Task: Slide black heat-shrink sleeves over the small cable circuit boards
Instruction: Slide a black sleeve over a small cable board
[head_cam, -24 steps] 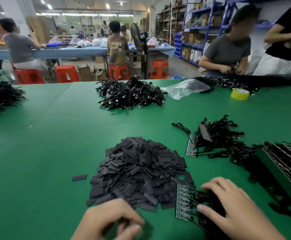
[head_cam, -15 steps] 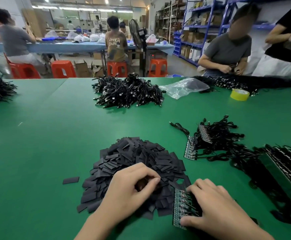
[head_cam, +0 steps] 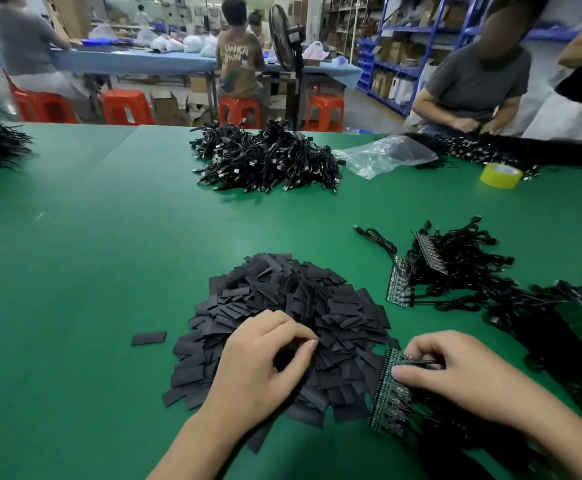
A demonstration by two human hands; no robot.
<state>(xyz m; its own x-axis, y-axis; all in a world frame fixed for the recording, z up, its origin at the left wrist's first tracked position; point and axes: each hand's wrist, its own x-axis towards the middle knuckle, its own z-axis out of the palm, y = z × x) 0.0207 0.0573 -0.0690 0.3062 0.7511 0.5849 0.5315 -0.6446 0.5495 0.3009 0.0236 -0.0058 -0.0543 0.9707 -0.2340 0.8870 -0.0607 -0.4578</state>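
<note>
Sleeves (head_cam: 300,299) are piled beside the board strip (head_cam: 389,393). The left hand (head_cam: 265,362) has been moved onto the pile, fingers curled, maybe pinching one. A board is pinched by the right hand (head_cam: 455,368); sliding comes next.

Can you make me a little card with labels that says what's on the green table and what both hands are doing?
Table: green table
Middle pile: black heat-shrink sleeves, with one stray sleeve lying apart to its left
Picking: left hand curls its fingers into the pile and seems to pinch a sleeve
Holding: right hand pinches the circuit board strip beside the pile
Waiting: boards with cables farther right
Far side: cable heap, plastic bag, yellow tape roll
</note>
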